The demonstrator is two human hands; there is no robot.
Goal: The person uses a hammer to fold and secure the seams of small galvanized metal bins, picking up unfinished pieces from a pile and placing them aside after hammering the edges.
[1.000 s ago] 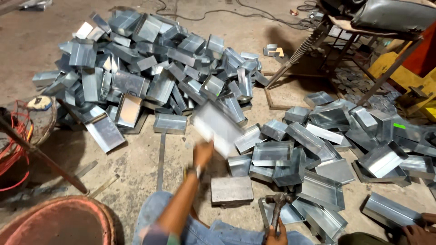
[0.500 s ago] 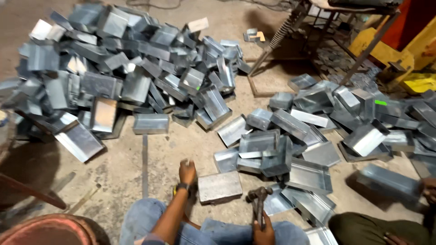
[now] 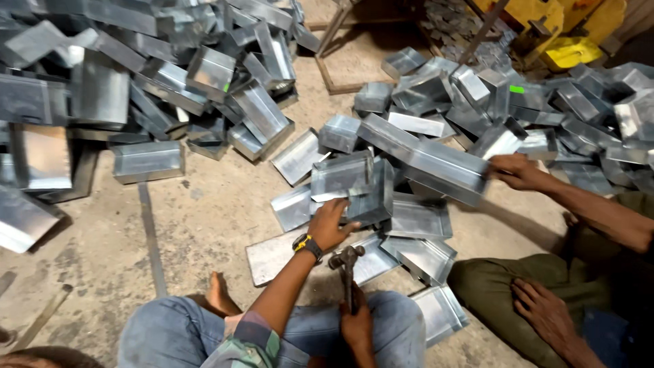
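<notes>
Steel tray, folded from grey sheet, sat gripped in the left hand just above a flat plate on the floor. The right hand was clenched round a hammer beside that plate. Right of the plate, a co-worker's hand grasped a long box.

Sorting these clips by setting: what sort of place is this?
Likely a sheet-metal workshop floor: heaps of folded metal boxes lie on bare concrete, and the right hand holds a hammer.
</notes>
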